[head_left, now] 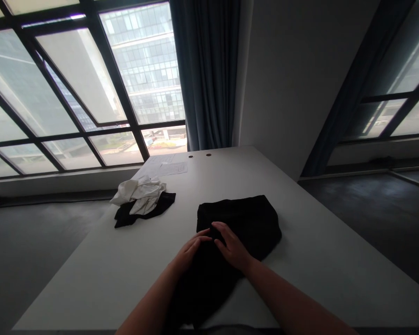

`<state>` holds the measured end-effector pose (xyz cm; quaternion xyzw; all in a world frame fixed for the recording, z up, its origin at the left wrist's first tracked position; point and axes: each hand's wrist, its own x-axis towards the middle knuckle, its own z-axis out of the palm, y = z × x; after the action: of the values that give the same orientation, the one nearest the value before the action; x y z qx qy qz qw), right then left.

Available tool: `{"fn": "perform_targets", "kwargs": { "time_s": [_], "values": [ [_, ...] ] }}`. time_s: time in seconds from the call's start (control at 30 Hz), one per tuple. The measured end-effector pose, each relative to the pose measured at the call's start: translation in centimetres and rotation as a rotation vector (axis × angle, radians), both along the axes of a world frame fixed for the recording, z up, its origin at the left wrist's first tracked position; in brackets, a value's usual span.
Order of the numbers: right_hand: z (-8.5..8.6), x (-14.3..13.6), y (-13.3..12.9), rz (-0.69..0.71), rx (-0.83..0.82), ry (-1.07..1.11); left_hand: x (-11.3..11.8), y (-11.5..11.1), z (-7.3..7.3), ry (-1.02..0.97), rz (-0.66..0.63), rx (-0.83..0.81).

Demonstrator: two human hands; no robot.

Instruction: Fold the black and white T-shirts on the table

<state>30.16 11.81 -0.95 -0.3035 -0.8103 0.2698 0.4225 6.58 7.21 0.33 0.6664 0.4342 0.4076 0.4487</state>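
Observation:
A black cloth garment lies partly folded on the white table, and its near part runs down between my forearms to the front edge. Its exact kind cannot be made out in the dark fabric. My left hand rests at the garment's left side, fingers stretched out over the cloth. Just right of it, my right hand lies on the garment with thumb and fingers apart. The fingertips of both hands point toward each other with a small gap between them. Neither hand visibly grips the fabric.
To the left, a crumpled white cloth lies on top of another black cloth. Sheets of paper are at the table's far left, near two round holes. Behind stand a dark blue curtain and windows.

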Motion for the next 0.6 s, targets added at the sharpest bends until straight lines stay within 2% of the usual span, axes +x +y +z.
{"fn": "perform_targets", "kwargs": {
  "time_s": [0.03, 0.1, 0.13, 0.2, 0.3, 0.37, 0.47, 0.6],
  "values": [
    [-0.1, 0.0, 0.0, 0.012, -0.038, -0.004, -0.1, 0.0, 0.2, -0.028, -0.056, -0.051],
    [-0.2, 0.3, 0.2, 0.001, -0.105, -0.017, -0.6, 0.2, 0.2, -0.11, -0.07, -0.134],
    [-0.2, 0.4, 0.3, -0.011, -0.124, -0.023, -0.8, 0.3, 0.1, -0.148, -0.029, -0.159],
    [0.0, 0.5, 0.4, -0.011, -0.128, -0.034, -1.2, 0.4, -0.3, -0.18, 0.135, -0.168],
    [0.5, 0.5, 0.4, 0.041, -0.112, -0.058, -1.4, 0.6, -1.0, -0.129, 0.435, -0.091],
    [0.6, 0.4, 0.3, 0.091, -0.098, -0.099, -1.6, 0.8, -1.4, -0.067, 0.584, -0.018],
    [0.0, 0.4, 0.3, 0.124, -0.044, -0.205, -2.4, 1.3, -1.7, 0.056, 0.669, 0.042],
    [-1.1, 0.2, 0.3, 0.051, 0.004, -0.358, -3.8, 2.2, -1.9, 0.143, 0.687, 0.076]
  ]
}}
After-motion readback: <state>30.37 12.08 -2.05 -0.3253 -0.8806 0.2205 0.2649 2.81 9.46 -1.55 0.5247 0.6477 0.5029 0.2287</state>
